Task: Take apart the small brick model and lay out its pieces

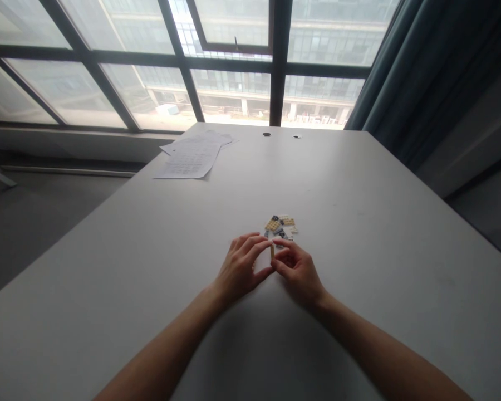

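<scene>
Between my two hands a narrow tan building-brick piece [272, 252] stands on end. My left hand [244, 260] has its thumb and fingertips at the piece's left side, curved around it. From the right, the thumb and fingers of my right hand [295, 268] pinch the same piece. Just beyond my fingertips lies a small pile of building bricks [273, 224], with tan, white, grey and dark pieces, partly hidden by my hands. Another bit of tan shows beneath my left palm, too covered to make out.
The white table [350, 234] stretches away to a large window. Printed paper sheets [192, 159] lie at its far left. Two round cable holes, one of them a dark hole [266, 134], sit near the far edge. A blue curtain [404, 72] hangs at the right.
</scene>
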The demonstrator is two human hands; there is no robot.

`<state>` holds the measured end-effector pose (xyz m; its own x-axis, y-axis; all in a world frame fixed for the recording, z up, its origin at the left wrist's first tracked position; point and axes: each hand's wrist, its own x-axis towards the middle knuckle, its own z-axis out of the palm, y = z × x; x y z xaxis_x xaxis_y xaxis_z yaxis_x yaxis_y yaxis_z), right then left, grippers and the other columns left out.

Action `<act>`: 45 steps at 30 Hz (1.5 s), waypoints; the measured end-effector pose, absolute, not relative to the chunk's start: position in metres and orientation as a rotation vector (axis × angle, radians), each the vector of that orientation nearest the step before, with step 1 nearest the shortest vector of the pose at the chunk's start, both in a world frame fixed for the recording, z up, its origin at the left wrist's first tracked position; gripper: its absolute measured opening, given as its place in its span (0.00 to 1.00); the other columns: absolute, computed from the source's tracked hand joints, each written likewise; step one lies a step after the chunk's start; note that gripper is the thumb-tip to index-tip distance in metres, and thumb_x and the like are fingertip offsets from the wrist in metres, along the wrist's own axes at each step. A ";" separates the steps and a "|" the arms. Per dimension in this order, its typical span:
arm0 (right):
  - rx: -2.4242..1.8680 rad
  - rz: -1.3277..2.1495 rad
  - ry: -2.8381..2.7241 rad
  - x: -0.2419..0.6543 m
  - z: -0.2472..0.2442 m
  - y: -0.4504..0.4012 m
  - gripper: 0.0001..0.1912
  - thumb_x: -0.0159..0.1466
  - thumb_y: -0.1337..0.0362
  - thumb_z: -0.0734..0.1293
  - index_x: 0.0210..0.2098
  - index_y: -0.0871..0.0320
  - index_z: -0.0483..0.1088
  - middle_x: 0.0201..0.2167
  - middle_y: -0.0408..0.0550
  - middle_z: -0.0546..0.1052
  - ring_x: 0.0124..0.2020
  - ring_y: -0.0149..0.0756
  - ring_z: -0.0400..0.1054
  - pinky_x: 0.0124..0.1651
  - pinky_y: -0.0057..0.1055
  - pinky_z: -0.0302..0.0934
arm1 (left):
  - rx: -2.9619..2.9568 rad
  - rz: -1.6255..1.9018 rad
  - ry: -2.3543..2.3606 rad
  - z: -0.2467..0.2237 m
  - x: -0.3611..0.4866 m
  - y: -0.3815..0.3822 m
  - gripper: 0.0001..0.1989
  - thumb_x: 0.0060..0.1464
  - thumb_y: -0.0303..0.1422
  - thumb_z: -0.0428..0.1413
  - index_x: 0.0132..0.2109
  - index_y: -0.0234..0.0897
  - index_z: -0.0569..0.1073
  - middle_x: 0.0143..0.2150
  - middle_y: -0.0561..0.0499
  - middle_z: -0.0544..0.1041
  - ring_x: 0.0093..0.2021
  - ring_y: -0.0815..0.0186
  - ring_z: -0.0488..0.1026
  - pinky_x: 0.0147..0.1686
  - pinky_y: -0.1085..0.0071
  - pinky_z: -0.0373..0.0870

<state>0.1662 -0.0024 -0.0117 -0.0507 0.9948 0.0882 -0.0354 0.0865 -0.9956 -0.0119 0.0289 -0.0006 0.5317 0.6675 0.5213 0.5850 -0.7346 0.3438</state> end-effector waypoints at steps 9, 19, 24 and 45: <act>-1.283 0.965 -1.737 0.165 -0.004 -0.001 0.18 0.59 0.71 0.64 0.49 0.54 0.71 0.28 0.40 0.74 0.28 0.30 0.66 0.37 0.27 0.61 | 2.648 0.667 1.132 -0.002 -0.057 0.036 0.22 0.52 0.39 0.59 0.54 0.41 0.69 0.54 0.45 0.72 0.58 0.54 0.63 0.57 0.56 0.60; -1.426 0.617 -2.125 0.148 -0.002 0.014 0.16 0.60 0.67 0.67 0.47 0.59 0.72 0.37 0.50 0.74 0.42 0.40 0.64 0.49 0.36 0.59 | 2.658 0.633 1.093 -0.012 -0.059 0.036 0.15 0.57 0.37 0.55 0.51 0.44 0.73 0.52 0.47 0.74 0.57 0.55 0.64 0.56 0.56 0.60; -1.379 0.640 -2.154 0.155 -0.007 0.015 0.21 0.59 0.63 0.68 0.52 0.60 0.70 0.46 0.53 0.72 0.48 0.41 0.63 0.54 0.37 0.57 | 2.636 0.651 1.113 -0.012 -0.061 0.035 0.19 0.55 0.39 0.57 0.53 0.41 0.71 0.53 0.45 0.73 0.58 0.55 0.63 0.57 0.55 0.59; -1.356 0.562 -2.124 0.157 -0.011 0.010 0.17 0.60 0.64 0.67 0.50 0.57 0.70 0.44 0.51 0.71 0.48 0.42 0.62 0.55 0.38 0.57 | 2.624 0.621 1.129 -0.012 -0.060 0.035 0.24 0.52 0.42 0.59 0.55 0.41 0.69 0.55 0.44 0.71 0.59 0.52 0.61 0.58 0.54 0.58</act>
<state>0.1571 0.0100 -0.0114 -0.3379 0.9137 0.2260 0.6825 0.4032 -0.6096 -0.0600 0.0351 -0.0121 0.6161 0.7311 0.2933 0.6391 -0.6816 0.3563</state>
